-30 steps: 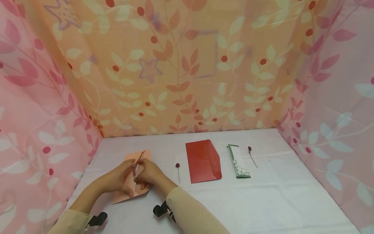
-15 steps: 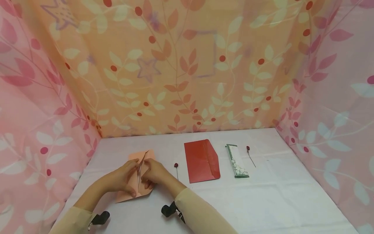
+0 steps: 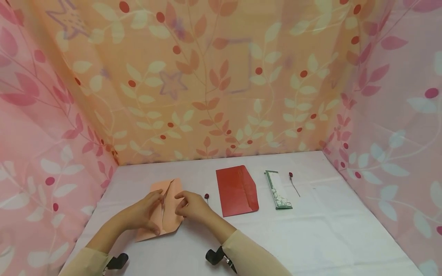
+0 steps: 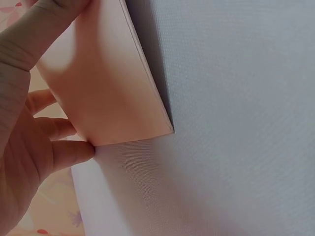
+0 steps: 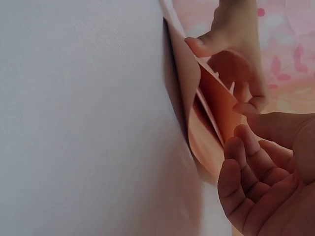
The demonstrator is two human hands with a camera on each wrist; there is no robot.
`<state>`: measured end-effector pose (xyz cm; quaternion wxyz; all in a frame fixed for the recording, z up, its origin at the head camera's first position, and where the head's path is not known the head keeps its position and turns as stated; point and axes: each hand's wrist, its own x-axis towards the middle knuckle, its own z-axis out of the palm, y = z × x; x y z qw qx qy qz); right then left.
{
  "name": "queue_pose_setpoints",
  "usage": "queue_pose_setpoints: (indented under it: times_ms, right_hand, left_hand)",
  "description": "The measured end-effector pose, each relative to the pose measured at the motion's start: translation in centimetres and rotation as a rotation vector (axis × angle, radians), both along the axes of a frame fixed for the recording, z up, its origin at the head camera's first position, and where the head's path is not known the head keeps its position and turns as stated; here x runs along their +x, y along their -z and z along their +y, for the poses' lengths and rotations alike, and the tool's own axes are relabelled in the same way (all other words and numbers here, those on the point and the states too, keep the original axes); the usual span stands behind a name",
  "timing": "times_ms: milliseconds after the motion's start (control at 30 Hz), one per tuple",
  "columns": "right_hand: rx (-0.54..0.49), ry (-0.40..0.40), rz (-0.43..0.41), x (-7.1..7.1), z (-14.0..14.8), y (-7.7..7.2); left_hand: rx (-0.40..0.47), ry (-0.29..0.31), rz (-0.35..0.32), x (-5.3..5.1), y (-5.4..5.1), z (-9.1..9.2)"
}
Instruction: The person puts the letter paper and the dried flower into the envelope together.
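A peach envelope [image 3: 170,220] lies at the left of the white table, its mouth gaping along a slit. My left hand [image 3: 139,212] holds its left part, the thumb on the face and the fingers along the edge [image 4: 115,101]. In the right wrist view the gap of the envelope [image 5: 224,105] shows a thin pale edge inside; what that is I cannot tell. My right hand [image 3: 194,207] hovers by the envelope's right side with loosely bent fingers and nothing held. A small dried red rose [image 3: 206,196] lies just beyond it, its stem partly hidden by that hand.
To the right lies a red envelope [image 3: 235,191] with its flap open. Beyond it are a folded green-and-white floral card [image 3: 280,193] and another dried rose [image 3: 291,175] on a thin stem. Patterned cloth walls [image 3: 221,115] enclose the table [image 3: 328,230].
My right hand has let go of the peach envelope's flap and drawn back to the right. The left hand keeps its hold, and the slit looks narrower than a second ago.
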<state>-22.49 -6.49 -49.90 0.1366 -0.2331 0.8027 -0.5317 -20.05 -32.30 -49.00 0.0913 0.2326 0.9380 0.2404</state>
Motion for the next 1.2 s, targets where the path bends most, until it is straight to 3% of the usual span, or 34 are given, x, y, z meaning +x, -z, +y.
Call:
queue_pose_setpoints:
  times_ms: [167, 300, 667, 933, 1200]
  right_hand:
    - [0.018, 0.005, 0.079, 0.6, 2.0, -1.4]
    - [0.066, 0.045, 0.131, 0.5, 3.6, -1.5]
    - [0.110, 0.135, 0.101, 0.4, 7.4, -1.9]
    - [0.188, 0.159, 0.120, 0.5, 9.1, -1.2]
    - [0.382, 0.225, 0.183, 0.4, 9.3, 0.3]
  left_hand:
    - [-0.003, -0.006, -0.005, -0.1, 0.2, 0.0]
    - [-0.021, -0.004, 0.010, -0.2, 0.4, 0.0]
    - [-0.016, -0.002, 0.008, -0.4, 0.8, -0.2]
    - [-0.033, 0.017, 0.039, -0.4, 0.8, -0.2]
    - [-0.023, 0.032, 0.043, -0.4, 0.5, -0.2]
